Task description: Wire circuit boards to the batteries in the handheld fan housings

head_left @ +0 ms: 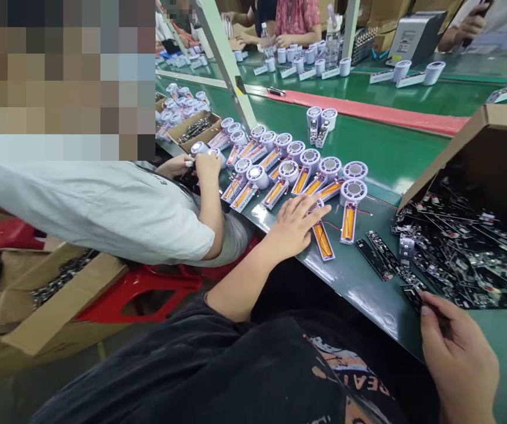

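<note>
My right grip [459,347] pinches a flat black circuit strip [412,296]; my left grip [295,222], splayed open, partly covers a pale, round-headed plastic unit [324,241] on the glossy green counter [359,285].

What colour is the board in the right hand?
The board in the right hand is black, best seen in the head view.

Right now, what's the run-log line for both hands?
left hand: spread over unit, at its round head | right hand: pinching black board | board pile: at mouth of open box
</note>
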`<control>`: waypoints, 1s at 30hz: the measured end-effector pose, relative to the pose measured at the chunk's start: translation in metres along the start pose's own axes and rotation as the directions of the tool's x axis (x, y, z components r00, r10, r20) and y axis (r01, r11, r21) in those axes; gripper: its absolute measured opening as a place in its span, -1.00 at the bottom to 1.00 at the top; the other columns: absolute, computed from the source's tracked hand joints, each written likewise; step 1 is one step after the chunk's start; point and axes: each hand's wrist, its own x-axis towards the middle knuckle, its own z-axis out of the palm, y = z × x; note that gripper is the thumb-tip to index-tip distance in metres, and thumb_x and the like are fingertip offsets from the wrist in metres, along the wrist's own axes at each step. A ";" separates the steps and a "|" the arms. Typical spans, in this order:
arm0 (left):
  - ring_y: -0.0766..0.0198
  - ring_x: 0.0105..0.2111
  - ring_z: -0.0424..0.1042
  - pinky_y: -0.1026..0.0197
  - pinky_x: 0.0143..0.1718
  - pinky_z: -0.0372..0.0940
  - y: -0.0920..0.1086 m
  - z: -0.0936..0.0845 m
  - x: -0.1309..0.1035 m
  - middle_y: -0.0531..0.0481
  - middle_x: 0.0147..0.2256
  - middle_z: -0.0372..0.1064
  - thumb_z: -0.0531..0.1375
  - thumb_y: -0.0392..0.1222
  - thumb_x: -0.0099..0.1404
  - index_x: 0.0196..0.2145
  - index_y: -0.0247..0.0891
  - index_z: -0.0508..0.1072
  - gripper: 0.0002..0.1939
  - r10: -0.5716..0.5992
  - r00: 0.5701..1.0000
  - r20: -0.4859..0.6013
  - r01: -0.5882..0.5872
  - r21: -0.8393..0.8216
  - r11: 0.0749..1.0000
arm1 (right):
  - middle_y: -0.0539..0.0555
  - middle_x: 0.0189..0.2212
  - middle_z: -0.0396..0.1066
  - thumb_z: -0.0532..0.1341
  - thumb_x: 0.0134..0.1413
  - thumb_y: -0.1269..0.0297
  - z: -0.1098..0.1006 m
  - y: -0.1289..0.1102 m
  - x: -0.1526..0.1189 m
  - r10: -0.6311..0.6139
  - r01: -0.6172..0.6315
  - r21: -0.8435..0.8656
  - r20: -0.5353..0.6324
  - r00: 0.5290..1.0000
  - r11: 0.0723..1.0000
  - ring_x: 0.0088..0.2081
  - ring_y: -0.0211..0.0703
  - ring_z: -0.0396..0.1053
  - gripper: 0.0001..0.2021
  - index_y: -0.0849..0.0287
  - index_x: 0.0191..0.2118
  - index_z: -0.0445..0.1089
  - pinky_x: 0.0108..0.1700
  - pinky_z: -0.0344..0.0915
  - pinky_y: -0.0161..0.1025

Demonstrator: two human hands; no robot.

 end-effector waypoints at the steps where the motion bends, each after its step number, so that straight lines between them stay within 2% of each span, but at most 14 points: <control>1: -0.09 0.41 -0.04 -0.26 0.40 -0.04 -0.002 -0.001 0.001 -0.15 0.41 -0.04 0.13 -0.50 0.18 0.34 -0.14 0.14 -0.22 -0.026 1.000 -0.017 0.026 0.001 1.000 | 0.19 -0.14 0.57 0.11 0.17 -0.02 -0.001 -0.001 0.000 -0.011 0.011 -0.020 0.005 1.000 1.000 -0.13 0.14 0.50 -0.62 0.11 -0.12 0.52 -0.07 0.36 0.07; 4: -0.03 0.40 -0.01 -0.20 0.39 0.00 -0.010 -0.005 0.006 -0.15 0.40 -0.01 0.11 -0.51 0.18 0.38 -0.14 0.05 -0.16 -0.017 0.999 0.037 0.018 -0.038 0.999 | 0.17 -0.14 0.57 0.09 0.17 -0.03 -0.003 -0.002 0.000 -0.037 0.038 -0.060 0.020 0.999 0.997 -0.13 0.16 0.50 -0.61 0.09 -0.11 0.52 -0.09 0.36 0.07; 6: -0.01 0.34 0.09 -0.15 0.35 0.09 -0.014 -0.009 0.011 -0.13 0.34 0.09 0.13 -0.47 0.22 0.35 -0.11 0.10 -0.23 0.019 0.995 0.094 -0.014 -0.049 0.999 | 0.16 -0.13 0.57 0.08 0.17 -0.02 -0.003 -0.002 0.000 -0.050 0.052 -0.081 0.023 0.998 0.995 -0.13 0.16 0.51 -0.61 0.08 -0.11 0.51 -0.12 0.36 0.06; 9: -0.05 0.20 0.24 -0.15 0.26 0.21 -0.014 -0.015 0.018 -0.18 0.18 0.22 0.29 -0.31 0.20 0.24 -0.17 0.28 -0.34 -0.016 0.991 0.133 0.022 -0.045 0.999 | 0.15 -0.16 0.57 0.08 0.19 0.03 -0.001 -0.002 0.001 -0.104 0.106 -0.111 0.018 0.994 0.988 -0.16 0.13 0.51 -0.64 0.09 -0.11 0.51 -0.17 0.37 0.02; 12: -0.03 0.07 0.35 -0.10 0.15 0.31 -0.004 -0.018 0.014 -0.18 0.04 0.29 0.43 -0.14 0.08 0.04 -0.25 0.41 -0.42 -0.017 0.983 0.181 0.044 -0.150 0.988 | 0.17 -0.20 0.57 0.08 0.21 0.12 0.004 -0.004 0.004 -0.188 0.185 -0.135 -0.009 0.982 0.973 -0.18 0.10 0.51 -0.68 0.14 -0.14 0.50 -0.16 0.37 0.00; 15: 0.05 0.06 0.40 0.02 0.12 0.35 0.015 -0.013 -0.002 -0.18 0.06 0.33 0.42 -0.17 0.07 -0.03 -0.27 0.40 -0.48 0.059 0.985 0.163 -0.002 -0.329 0.944 | 0.19 -0.20 0.56 0.09 0.24 0.25 0.005 -0.008 0.006 -0.278 0.263 -0.176 -0.065 0.958 0.949 -0.16 0.07 0.49 -0.75 0.17 -0.12 0.49 -0.11 0.36 -0.02; 17: 0.08 0.05 0.42 0.03 0.13 0.35 0.031 -0.008 -0.014 -0.16 0.03 0.39 0.39 -0.20 0.10 -0.02 -0.26 0.38 -0.50 0.104 0.986 0.133 -0.043 -0.401 0.915 | 0.22 -0.16 0.53 0.17 0.23 0.30 0.002 -0.016 0.004 -0.353 0.311 -0.228 -0.173 0.919 0.923 -0.09 0.07 0.45 -0.79 0.19 -0.08 0.47 -0.02 0.32 -0.01; 19: 0.07 0.02 0.45 0.01 0.11 0.36 0.048 -0.003 -0.025 -0.14 -0.03 0.45 0.35 -0.18 0.15 -0.02 -0.26 0.37 -0.55 0.136 0.985 0.101 -0.080 -0.428 0.900 | 0.20 -0.17 0.51 0.29 0.17 0.31 -0.002 -0.028 -0.003 -0.473 0.409 -0.271 -0.243 0.847 0.871 -0.11 0.03 0.42 -0.80 0.18 -0.08 0.46 0.00 0.28 -0.03; 20: 0.07 0.01 0.46 0.00 0.10 0.36 0.057 -0.001 -0.029 -0.14 -0.04 0.46 0.32 -0.16 0.18 -0.02 -0.26 0.37 -0.58 0.152 0.985 0.082 -0.101 -0.437 0.894 | 0.16 -0.22 0.49 0.33 0.14 0.30 -0.004 -0.036 -0.008 -0.549 0.498 -0.255 -0.194 0.813 0.828 -0.16 -0.02 0.40 -0.79 0.15 -0.09 0.46 -0.03 0.27 -0.06; 22: 0.06 0.01 0.46 -0.01 0.09 0.37 0.072 0.002 -0.034 -0.16 -0.04 0.47 0.28 -0.13 0.23 -0.02 -0.27 0.36 -0.61 0.174 0.984 0.037 -0.138 -0.452 0.881 | 0.07 -0.27 0.47 0.35 0.14 0.25 -0.005 -0.051 -0.018 -0.627 0.620 -0.157 0.012 0.779 0.768 -0.22 -0.10 0.38 -0.77 0.08 -0.07 0.45 -0.09 0.25 -0.12; 24: 0.06 0.02 0.46 -0.02 0.09 0.38 0.084 0.006 -0.034 -0.18 -0.03 0.47 0.26 -0.11 0.25 -0.03 -0.28 0.36 -0.63 0.195 0.981 0.017 -0.165 -0.465 0.870 | 0.04 -0.29 0.47 0.32 0.18 0.25 -0.004 -0.062 -0.028 -0.597 0.608 -0.121 0.117 0.793 0.784 -0.24 -0.11 0.35 -0.77 0.01 -0.04 0.46 -0.13 0.22 -0.14; 27: 0.05 0.02 0.45 -0.03 0.11 0.38 0.095 0.012 -0.031 -0.20 -0.03 0.47 0.23 -0.12 0.29 -0.03 -0.30 0.37 -0.66 0.238 0.971 0.020 -0.201 -0.470 0.859 | 0.02 -0.33 0.49 0.25 0.22 0.31 -0.001 -0.067 -0.036 -0.512 0.521 -0.055 0.123 0.850 0.852 -0.28 -0.13 0.35 -0.86 -0.03 -0.12 0.50 -0.19 0.21 -0.14; 30: 0.05 0.07 0.42 -0.06 0.16 0.35 0.096 0.016 -0.028 -0.21 0.00 0.46 0.19 -0.14 0.34 0.00 -0.30 0.36 -0.69 0.271 0.961 0.052 -0.213 -0.486 0.848 | 0.02 -0.35 0.52 0.22 0.24 0.31 -0.003 -0.061 -0.036 -0.391 0.384 0.075 0.122 0.912 0.920 -0.31 -0.14 0.41 -0.90 0.02 -0.23 0.51 -0.22 0.27 -0.14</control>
